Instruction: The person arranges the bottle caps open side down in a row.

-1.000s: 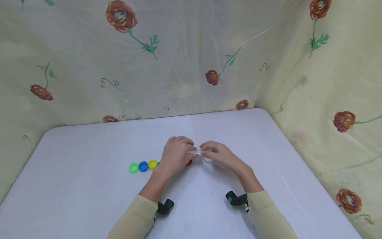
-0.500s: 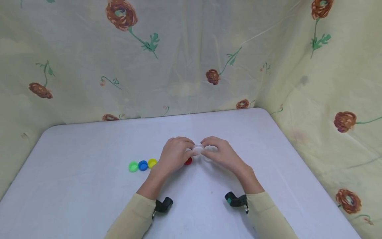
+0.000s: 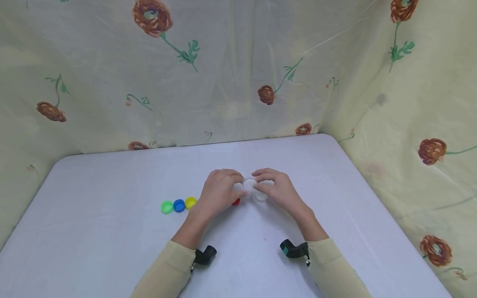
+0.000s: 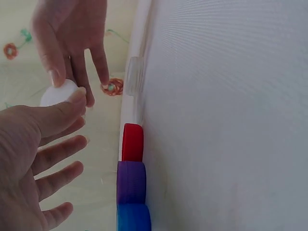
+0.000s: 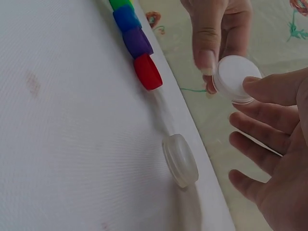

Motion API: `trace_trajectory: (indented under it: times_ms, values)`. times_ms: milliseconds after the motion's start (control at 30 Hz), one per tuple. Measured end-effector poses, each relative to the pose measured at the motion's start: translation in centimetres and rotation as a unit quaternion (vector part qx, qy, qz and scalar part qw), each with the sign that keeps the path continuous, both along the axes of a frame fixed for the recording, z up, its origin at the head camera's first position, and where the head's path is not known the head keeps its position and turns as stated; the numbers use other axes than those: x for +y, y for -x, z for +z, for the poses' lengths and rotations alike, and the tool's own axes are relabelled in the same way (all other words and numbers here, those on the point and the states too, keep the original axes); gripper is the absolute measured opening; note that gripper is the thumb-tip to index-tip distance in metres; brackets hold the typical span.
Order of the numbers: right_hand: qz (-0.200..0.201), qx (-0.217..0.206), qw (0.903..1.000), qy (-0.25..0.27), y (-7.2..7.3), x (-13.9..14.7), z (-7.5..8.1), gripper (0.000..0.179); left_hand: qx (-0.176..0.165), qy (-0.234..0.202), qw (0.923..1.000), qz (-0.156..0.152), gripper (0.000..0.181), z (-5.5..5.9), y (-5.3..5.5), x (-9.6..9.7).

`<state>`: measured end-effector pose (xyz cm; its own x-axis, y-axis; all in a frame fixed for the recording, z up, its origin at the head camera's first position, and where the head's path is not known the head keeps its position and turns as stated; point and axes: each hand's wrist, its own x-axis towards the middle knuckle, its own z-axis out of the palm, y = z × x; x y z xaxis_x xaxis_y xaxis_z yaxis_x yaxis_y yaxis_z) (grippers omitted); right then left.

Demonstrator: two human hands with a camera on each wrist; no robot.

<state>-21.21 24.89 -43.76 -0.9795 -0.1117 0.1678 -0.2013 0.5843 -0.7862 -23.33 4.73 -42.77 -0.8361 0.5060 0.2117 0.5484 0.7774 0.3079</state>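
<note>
Here, left grip (image 3: 220, 189), right grip (image 3: 281, 190) both pinching white disc (image 5: 233, 74) (clear cap (image 5: 181, 161), perhaps, on table (image 3: 112, 248))

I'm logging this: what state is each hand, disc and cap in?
White disc: held above table
Left hand: pinching white disc
Right hand: pinching white disc
Clear disc: flat on table
Red cap: flat
Purple cap: flat
Blue caps: flat
Yellow cap: flat
Green caps: flat

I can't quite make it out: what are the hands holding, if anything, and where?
The left hand and right hand both pinch a white disc, near opposite sides of its edge.
</note>
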Motion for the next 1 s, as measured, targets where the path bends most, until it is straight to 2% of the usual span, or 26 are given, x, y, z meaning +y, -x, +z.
trace_trajectory:
  times_ms: [233,500,733,1000]
  values:
    - [0.008,-0.042,0.9988,0.024,0.02,0.12,0.19,0.015,0.031,-0.003,0.9994,0.011,0.041,0.01,-0.28,-0.03]
    - [-0.006,-0.094,0.9945,0.046,-0.26,0.41,0.33,0.023,0.042,0.002,0.9991,0.008,0.048,-0.16,-0.22,0.02]
    - [-0.008,-0.107,0.9932,0.045,-0.18,0.63,0.15,0.025,0.038,0.002,0.9993,-0.005,0.046,-0.04,-0.16,-0.04]
    - [-0.002,-0.102,0.9943,0.032,-0.37,0.52,0.32,0.029,0.042,0.002,0.9991,-0.006,0.040,-0.13,-0.03,-0.26]
